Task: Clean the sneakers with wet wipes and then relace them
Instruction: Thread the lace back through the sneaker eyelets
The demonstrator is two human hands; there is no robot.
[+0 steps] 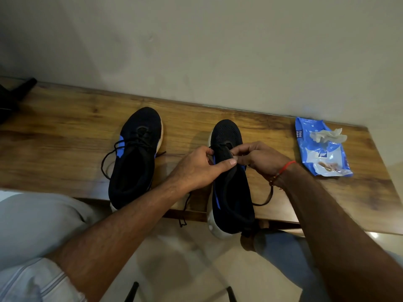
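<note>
The right sneaker [231,177] overhangs the table's [65,138] near edge. The left hand [196,168] pinches its tongue, and the right hand [257,158] pinches the lace [265,200] at the lower eyelets. Keep the tongue flat and pull both lace ends even before crossing upward.

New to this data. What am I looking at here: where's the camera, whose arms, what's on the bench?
One picture, from a camera worn on a person's head, looking down at their own bare hands; there is no robot. On a wooden bench against a wall stand two dark sneakers. The left sneaker is laced, its ends loose. The left hand and right hand pinch the lace at the tongue of the right sneaker. At right lies a blue wipes pack with a crumpled wipe on top.
</note>
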